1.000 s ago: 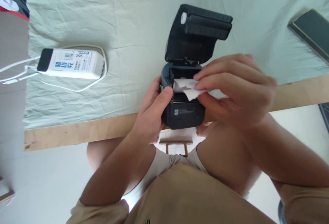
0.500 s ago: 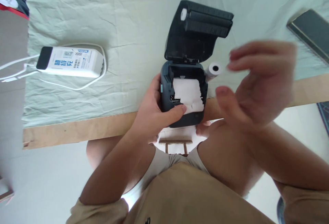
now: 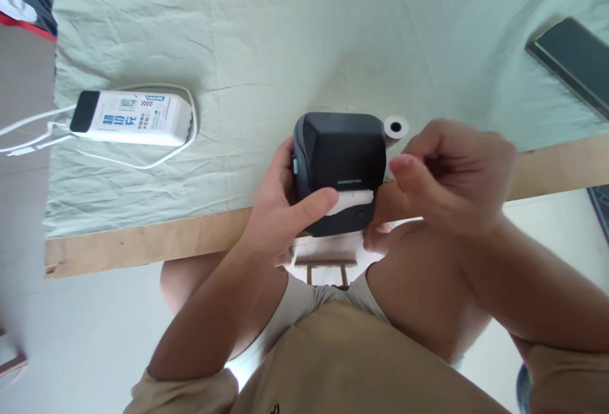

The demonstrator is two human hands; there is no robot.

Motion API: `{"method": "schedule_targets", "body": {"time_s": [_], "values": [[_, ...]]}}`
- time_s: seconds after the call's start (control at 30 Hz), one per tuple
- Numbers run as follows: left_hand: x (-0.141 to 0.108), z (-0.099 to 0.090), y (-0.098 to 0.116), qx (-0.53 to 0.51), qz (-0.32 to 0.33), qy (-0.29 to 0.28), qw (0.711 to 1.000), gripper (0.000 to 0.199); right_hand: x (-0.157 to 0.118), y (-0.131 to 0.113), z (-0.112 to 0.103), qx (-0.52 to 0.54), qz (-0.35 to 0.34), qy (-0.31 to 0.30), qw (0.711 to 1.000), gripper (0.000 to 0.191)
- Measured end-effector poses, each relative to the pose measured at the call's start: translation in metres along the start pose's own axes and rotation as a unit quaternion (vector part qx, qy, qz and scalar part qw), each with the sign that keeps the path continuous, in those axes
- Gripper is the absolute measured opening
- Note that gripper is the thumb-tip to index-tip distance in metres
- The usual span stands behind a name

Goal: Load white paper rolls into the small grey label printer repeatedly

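Note:
A dark label printer (image 3: 347,154) sits at the table's front edge with its lid down. White paper (image 3: 354,200) sticks out from under the lid's front edge. My left hand (image 3: 285,205) grips the printer's left side, its thumb pressing on the paper. To the right of the printer, my right hand (image 3: 451,173) hangs with its fingers curled in and the thumb pointing at the printer; nothing shows in it. Between the printer and my right hand, a small white paper roll (image 3: 396,127) rests on the cloth.
A white power strip (image 3: 137,116) with white cables lies on the green cloth (image 3: 247,33) at the left. At the far right is a dark flat box-like object (image 3: 573,62). The table's wooden edge (image 3: 143,246) runs in front of my legs.
The printer's lid has swung down from raised to closed, covering the inside. My right hand has moved slightly left and down, and its fingers have curled in. My left hand keeps its hold.

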State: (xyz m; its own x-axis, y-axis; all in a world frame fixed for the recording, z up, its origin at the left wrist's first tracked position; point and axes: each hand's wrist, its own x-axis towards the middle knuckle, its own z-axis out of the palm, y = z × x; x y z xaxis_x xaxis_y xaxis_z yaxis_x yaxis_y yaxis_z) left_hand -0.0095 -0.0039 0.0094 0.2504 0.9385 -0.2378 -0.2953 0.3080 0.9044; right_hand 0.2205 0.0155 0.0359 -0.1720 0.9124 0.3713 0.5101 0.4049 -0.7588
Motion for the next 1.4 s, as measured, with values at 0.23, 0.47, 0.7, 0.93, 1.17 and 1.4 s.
{"method": "schedule_targets", "body": {"time_s": [0.23, 0.47, 0.7, 0.93, 1.17, 1.4], "values": [[-0.004, 0.019, 0.002, -0.079, 0.019, 0.059, 0.995, 0.035, 0.003, 0.003, 0.007, 0.086, 0.137, -0.139, 0.977, 0.066], [-0.002, 0.021, 0.001, -0.057, 0.025, 0.067, 0.996, 0.048, -0.003, 0.014, 0.005, 0.113, 0.178, -0.181, 0.961, 0.069], [0.005, 0.015, -0.012, -0.116, 0.046, 0.099, 0.987, 0.023, -0.006, 0.014, 0.007, 0.101, 0.098, -0.177, 0.974, 0.068], [0.005, 0.015, -0.010, -0.109, -0.010, 0.158, 0.981, 0.031, -0.010, 0.027, 0.013, 0.098, 0.046, -0.129, 0.986, 0.040], [0.006, 0.016, -0.011, -0.111, 0.047, 0.180, 0.976, 0.034, -0.012, 0.025, 0.016, 0.140, 0.069, -0.123, 0.980, 0.044], [0.004, 0.013, -0.010, -0.111, 0.026, 0.149, 0.982, 0.040, -0.008, 0.010, 0.005, 0.101, 0.041, -0.088, 0.990, 0.041]]}}
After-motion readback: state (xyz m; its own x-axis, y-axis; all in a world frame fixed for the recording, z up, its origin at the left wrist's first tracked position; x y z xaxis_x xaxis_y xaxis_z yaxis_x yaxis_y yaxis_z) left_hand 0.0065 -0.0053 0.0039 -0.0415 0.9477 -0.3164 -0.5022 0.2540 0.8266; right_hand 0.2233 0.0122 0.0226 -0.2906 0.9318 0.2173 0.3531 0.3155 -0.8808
